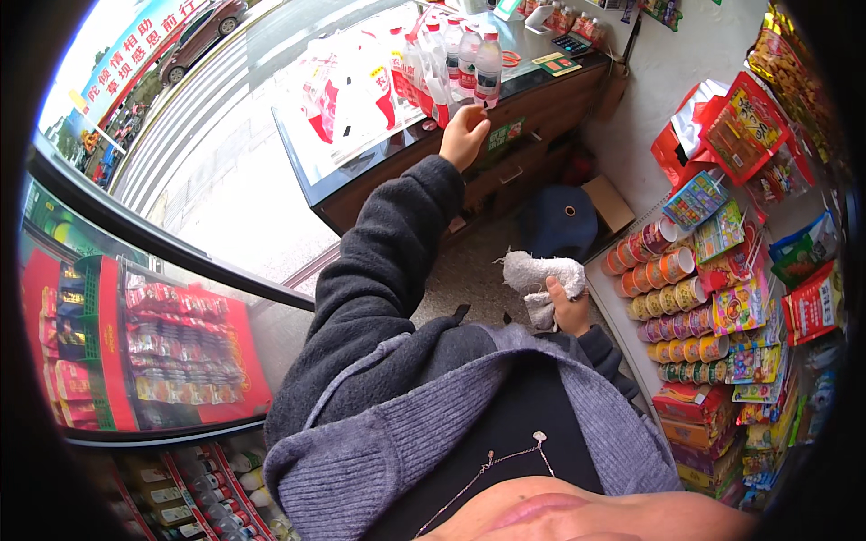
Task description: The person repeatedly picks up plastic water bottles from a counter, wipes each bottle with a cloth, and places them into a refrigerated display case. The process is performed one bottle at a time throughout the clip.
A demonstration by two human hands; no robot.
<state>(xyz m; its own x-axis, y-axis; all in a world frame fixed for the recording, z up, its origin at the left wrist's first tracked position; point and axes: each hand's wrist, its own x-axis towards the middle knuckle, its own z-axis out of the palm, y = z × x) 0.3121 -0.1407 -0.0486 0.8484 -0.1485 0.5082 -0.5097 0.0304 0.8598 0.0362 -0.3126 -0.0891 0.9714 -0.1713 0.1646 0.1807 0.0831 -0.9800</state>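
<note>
My left hand (467, 137) is raised at the edge of a glass-topped counter (379, 152), its fingers curled close to the base of a clear plastic water bottle (488, 67). Whether the fingers touch the bottle or pinch anything is hidden. More red-capped bottles (468, 61) stand beside it. Left of them, red-and-white plastic bags (413, 74) lie or stand on the glass. Low on the right, my right hand (572, 311) grips a folded, frayed white cloth (544, 274), one end of which sticks out to the left.
A calculator (570, 44) and a green-and-orange card (557, 64) lie on the counter. Under it are a blue stool (560, 220) and a cardboard box (607, 205). Stacked snack cups (666, 297) and packets line the right. A glass case (183, 338) stands left.
</note>
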